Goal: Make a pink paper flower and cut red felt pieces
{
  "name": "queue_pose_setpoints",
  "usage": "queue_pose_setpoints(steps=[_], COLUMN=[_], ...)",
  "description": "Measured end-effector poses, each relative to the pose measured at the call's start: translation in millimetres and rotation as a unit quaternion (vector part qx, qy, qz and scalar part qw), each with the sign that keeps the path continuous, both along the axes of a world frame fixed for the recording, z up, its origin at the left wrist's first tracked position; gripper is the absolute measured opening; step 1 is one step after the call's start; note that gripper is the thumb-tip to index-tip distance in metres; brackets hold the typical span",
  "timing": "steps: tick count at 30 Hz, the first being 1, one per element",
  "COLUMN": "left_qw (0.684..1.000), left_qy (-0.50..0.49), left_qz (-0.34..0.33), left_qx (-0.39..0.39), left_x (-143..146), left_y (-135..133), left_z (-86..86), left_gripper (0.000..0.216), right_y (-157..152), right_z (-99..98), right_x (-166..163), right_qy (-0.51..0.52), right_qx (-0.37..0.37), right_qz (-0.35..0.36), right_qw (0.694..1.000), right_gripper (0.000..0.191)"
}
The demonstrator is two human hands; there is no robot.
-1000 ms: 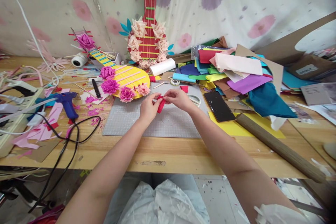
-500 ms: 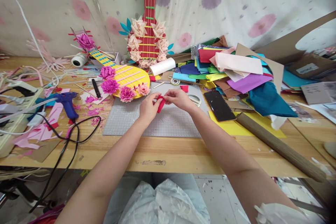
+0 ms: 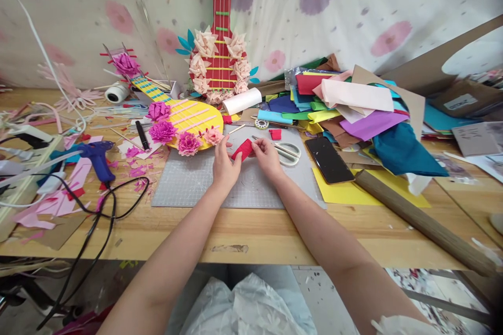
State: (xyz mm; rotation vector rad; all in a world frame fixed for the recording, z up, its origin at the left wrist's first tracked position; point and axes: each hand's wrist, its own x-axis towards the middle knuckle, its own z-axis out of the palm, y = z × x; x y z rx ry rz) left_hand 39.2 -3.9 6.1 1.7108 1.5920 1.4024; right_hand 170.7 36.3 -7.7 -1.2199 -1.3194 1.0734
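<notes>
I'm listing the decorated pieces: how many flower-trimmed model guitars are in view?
2. The red guitar stands at the back, before the flowered curtain; the yellow guitar is left of it, nearer, by the gray mat. No other shows, though the paper pile could hide some.

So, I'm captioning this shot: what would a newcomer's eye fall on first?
Probably the red guitar, decked with pale flowers, standing at the back. Left of it and nearer is a yellow guitar with pink flowers; a heap of coloured paper spreads rightward. Centrally, the right hand pinches a red strip over the grey mat, the left hand at its other end.
</notes>
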Motion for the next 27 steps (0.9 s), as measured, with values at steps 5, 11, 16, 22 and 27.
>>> queue_pose_setpoints(steps=[5,11,16,22,27], left_qw=[0.999,0.987,0.989,0.998,0.969], left_qy=[0.019,-0.081,-0.107,-0.060,-0.213], left_qz=[0.005,-0.057,-0.035,0.005,-0.073], left_qx=[-0.039,-0.128,-0.096,-0.011,-0.102], left_x=[-1.1,-8.5,-9.3,-7.1,-2.4], left_y=[1.1,11.3,11.6,6.2,6.8], left_z=[-3.7,-9.9,-6.4,3.6,0.9], left_gripper=[0.051,0.013,0.008,0.006,0.012], right_y=[-10.1,-18.3,-19.6,-18.8,-15.3], right_z=[2.4,2.9,4.6,5.8,3.0], right_x=[-4.2,-4.4,-6.7,-9.5,-9.0], right_qy=[-0.055,-0.159,-0.175,-0.149,-0.073], right_qx=[0.040,0.144,0.190,0.208,0.175], right_qz=[-0.032,-0.050,-0.053,-0.069,-0.074], right_qw=[0.997,0.975,0.965,0.964,0.979], right_gripper=[0.019,0.014,0.013,0.012,0.014])
